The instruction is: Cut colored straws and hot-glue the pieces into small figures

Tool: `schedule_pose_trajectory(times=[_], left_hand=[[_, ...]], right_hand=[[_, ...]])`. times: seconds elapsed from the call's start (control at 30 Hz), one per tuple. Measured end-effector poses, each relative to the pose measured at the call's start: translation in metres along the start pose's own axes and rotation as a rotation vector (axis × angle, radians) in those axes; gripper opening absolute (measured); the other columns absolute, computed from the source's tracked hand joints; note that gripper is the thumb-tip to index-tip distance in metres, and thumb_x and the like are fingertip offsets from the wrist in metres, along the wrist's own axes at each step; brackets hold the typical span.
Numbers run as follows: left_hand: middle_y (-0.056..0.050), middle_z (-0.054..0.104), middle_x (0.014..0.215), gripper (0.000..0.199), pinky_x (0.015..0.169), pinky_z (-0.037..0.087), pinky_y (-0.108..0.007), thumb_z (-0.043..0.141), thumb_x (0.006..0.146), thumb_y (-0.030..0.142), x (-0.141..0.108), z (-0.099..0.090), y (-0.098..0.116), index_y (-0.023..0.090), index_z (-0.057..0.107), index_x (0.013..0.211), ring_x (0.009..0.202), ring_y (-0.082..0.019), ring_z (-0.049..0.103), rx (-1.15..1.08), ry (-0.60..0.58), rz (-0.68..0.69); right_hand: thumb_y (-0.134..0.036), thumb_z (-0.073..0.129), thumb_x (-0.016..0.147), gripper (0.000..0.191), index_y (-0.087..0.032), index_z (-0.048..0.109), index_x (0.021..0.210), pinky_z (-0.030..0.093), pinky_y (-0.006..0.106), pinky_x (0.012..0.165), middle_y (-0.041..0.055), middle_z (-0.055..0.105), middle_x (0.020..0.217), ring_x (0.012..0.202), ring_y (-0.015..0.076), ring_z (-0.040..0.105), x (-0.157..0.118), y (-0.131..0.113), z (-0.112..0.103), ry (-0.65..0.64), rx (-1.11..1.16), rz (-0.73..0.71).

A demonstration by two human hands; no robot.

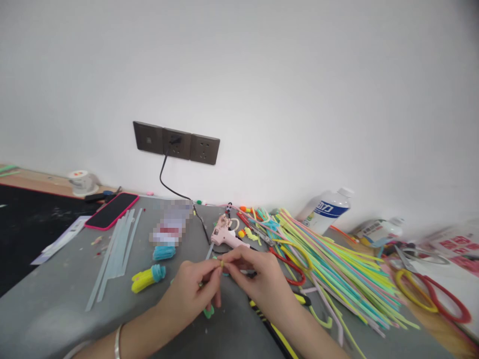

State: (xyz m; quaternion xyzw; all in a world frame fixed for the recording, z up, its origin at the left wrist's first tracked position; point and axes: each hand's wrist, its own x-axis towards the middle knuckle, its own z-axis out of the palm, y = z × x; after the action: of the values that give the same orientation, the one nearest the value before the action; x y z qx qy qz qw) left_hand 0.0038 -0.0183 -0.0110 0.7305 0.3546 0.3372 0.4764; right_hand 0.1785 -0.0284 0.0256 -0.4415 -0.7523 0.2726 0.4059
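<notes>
My left hand [194, 285] and my right hand [258, 274] meet in the middle, fingertips pinched together on a small yellowish piece [222, 264]. It looks like a bit of pipe cleaner, mostly hidden by the fingers. Just under my left hand shows a green fuzzy piece [208, 312]. A pink hot glue gun [226, 235] lies right behind my fingertips. Left of my left hand rests a yellow-and-blue bundle of coiled pipe cleaner [148, 279], with a blue bundle [163, 253] behind it. Black-and-yellow pliers or cutter handles [267, 324] lie partly beneath my right forearm.
Many pastel pipe cleaners [337, 269] fan out at right, with scissors [299, 257] among them. More scissors [430, 294] lie far right. A white bottle [329, 209] stands by the wall. Glue sticks [119, 244] and a phone [112, 211] are at left. A cord [161, 174] runs to the socket.
</notes>
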Motion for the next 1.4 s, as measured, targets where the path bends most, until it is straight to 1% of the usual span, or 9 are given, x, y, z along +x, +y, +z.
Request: schedule_pose_trajectory(times=[0.17,0.37,0.5,0.57,0.7,0.87,1.0,1.2,1.4], left_hand=[[0.001,0.066,0.051,0.032,0.042,0.048,-0.014,0.039,0.099,0.028,-0.001,0.0,-0.001,0.016,0.064,0.083,0.039,-0.009,0.057,-0.005,-0.022,0.017],[0.0,0.068,0.053,0.029,0.048,0.05,-0.015,0.04,0.099,0.025,-0.001,-0.001,-0.001,0.016,0.066,0.089,0.043,-0.011,0.062,0.069,-0.019,0.125],[0.0,0.067,0.055,0.03,0.047,0.046,-0.016,0.036,0.101,0.026,-0.001,-0.003,0.003,0.017,0.063,0.09,0.043,-0.01,0.06,0.081,-0.02,0.141],[0.0,0.066,0.055,0.032,0.049,0.044,-0.017,0.034,0.102,0.026,-0.001,-0.005,0.005,0.017,0.062,0.089,0.043,-0.01,0.059,0.118,-0.026,0.181],[0.001,0.063,0.053,0.035,0.055,0.043,-0.019,0.034,0.102,0.025,-0.001,-0.007,0.007,0.019,0.058,0.077,0.047,-0.011,0.058,0.229,-0.011,0.27],[0.002,0.062,0.051,0.034,0.057,0.041,-0.02,0.034,0.102,0.023,0.0,-0.007,0.006,0.019,0.056,0.077,0.047,-0.011,0.055,0.256,-0.013,0.293],[0.002,0.064,0.053,0.035,0.06,0.041,-0.02,0.034,0.102,0.021,0.0,-0.007,0.005,0.019,0.055,0.074,0.05,-0.011,0.056,0.259,-0.006,0.291],[0.001,0.067,0.056,0.032,0.066,0.043,-0.022,0.033,0.102,0.02,-0.001,-0.005,0.004,0.019,0.058,0.081,0.057,-0.014,0.059,0.26,0.003,0.32],[0.001,0.068,0.058,0.035,0.062,0.043,-0.02,0.034,0.102,0.02,-0.001,-0.004,0.007,0.019,0.057,0.075,0.055,-0.012,0.06,0.226,0.007,0.285]], right_hand=[[-0.012,0.055,0.086,0.013,-0.021,0.065,0.084,0.057,0.021,0.063,0.0024,0.075,0.076,0.066,0.0143,0.072,0.001,0.0,-0.002,0.015,-0.083,-0.067],[-0.01,0.053,0.086,0.016,-0.023,0.061,0.079,0.056,0.025,0.071,0.0054,0.075,0.083,0.076,0.0169,0.072,-0.008,0.005,0.007,0.038,-0.193,-0.12],[-0.018,0.058,0.089,0.007,-0.02,0.065,0.09,0.057,0.024,0.071,0.0046,0.074,0.085,0.076,0.0155,0.072,0.002,-0.008,-0.009,-0.072,0.11,0.052],[-0.03,0.061,0.091,0.014,-0.018,0.069,0.094,0.058,0.024,0.071,0.0053,0.074,0.086,0.079,0.016,0.072,0.007,-0.012,-0.017,-0.137,0.308,0.164],[-0.041,0.072,0.083,0.023,-0.019,0.074,0.087,0.058,0.026,0.072,0.0052,0.075,0.088,0.078,0.0155,0.071,0.01,-0.006,-0.019,-0.165,0.566,0.291],[-0.036,0.084,0.07,0.022,-0.018,0.073,0.075,0.056,0.025,0.07,0.0037,0.075,0.09,0.074,0.0135,0.069,0.009,0.003,-0.012,-0.169,0.726,0.384],[-0.035,0.085,0.069,0.023,-0.018,0.071,0.074,0.054,0.024,0.07,0.0033,0.072,0.09,0.076,0.0135,0.067,0.008,0.004,-0.01,-0.168,0.754,0.399],[-0.04,0.081,0.075,0.027,-0.016,0.068,0.075,0.049,0.023,0.065,0.0025,0.068,0.084,0.064,0.01,0.058,0.008,0.005,-0.006,-0.183,0.752,0.364],[-0.044,0.073,0.083,0.028,-0.017,0.067,0.077,0.049,0.023,0.065,0.0036,0.066,0.082,0.072,0.0136,0.06,0.002,0.001,0.0,-0.035,0.576,0.285]])
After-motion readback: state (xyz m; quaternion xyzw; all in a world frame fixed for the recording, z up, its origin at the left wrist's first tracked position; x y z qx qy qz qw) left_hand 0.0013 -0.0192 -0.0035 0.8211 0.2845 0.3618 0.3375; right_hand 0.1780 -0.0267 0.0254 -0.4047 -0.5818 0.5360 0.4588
